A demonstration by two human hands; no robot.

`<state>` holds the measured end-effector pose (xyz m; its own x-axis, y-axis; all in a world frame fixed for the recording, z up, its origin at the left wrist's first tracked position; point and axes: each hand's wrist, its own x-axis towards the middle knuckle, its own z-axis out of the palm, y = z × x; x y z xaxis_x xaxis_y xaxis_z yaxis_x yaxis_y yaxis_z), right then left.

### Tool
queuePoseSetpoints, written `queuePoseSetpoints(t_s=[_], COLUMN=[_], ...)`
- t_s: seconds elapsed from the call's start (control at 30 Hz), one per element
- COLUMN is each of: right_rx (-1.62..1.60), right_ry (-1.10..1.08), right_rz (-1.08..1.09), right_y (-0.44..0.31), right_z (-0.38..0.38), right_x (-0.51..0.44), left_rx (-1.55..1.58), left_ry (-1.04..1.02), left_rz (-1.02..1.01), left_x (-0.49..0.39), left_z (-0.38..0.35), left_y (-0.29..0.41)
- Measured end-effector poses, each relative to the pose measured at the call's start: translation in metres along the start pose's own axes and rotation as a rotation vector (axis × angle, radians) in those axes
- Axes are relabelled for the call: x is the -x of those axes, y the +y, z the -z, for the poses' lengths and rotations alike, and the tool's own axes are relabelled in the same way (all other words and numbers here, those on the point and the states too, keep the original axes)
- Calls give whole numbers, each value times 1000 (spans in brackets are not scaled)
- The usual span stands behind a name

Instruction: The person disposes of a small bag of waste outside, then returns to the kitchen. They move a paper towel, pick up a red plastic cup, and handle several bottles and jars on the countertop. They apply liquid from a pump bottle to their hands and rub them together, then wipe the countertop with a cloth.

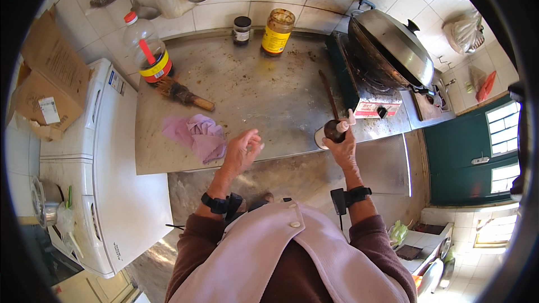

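My right hand (343, 149) is closed around a dark pump bottle (334, 131) with a pale pump head and a white label, at the front edge of the steel counter (261, 105). My left hand (243, 149) hovers over the counter's front edge with bent fingers and nothing in it. Left of it lies a crumpled purple cloth (205, 136). Behind the cloth lies a worn brush (185, 95) with a wooden handle. A thin dark stick (328, 92) rests on the counter just behind the bottle.
At the back stand a yellow-labelled glass jar (278, 33) and a small dark-lidded jar (242, 31). A large plastic bottle (149, 54) stands back left. A gas stove (366, 101) bears a lidded wok (391, 50) at right. A white refrigerator (130, 202) flanks the left side.
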<state>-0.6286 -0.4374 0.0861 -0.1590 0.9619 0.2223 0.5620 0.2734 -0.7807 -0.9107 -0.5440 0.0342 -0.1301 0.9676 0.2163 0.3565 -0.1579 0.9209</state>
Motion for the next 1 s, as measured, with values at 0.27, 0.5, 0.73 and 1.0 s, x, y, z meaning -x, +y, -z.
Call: queuePoseSetpoints(t_s=[0.27,0.5,0.73,1.0], right_rx=[-76,-153,-192,-205], right_ry=[-275,-477,-595,-646], right_rz=[172,338,465,537], right_y=[-22,-53,-89,-92], right_z=[-36,-90,-133,-159], right_x=[12,17,8,14], left_rx=[-648,-362,-484,-860], left_ry=[228,474,966,652], left_rz=[-293,-25,-69,-65], left_x=[11,21,48,55], left_z=[17,77,161,149], left_y=[15,-18,-29,-36])
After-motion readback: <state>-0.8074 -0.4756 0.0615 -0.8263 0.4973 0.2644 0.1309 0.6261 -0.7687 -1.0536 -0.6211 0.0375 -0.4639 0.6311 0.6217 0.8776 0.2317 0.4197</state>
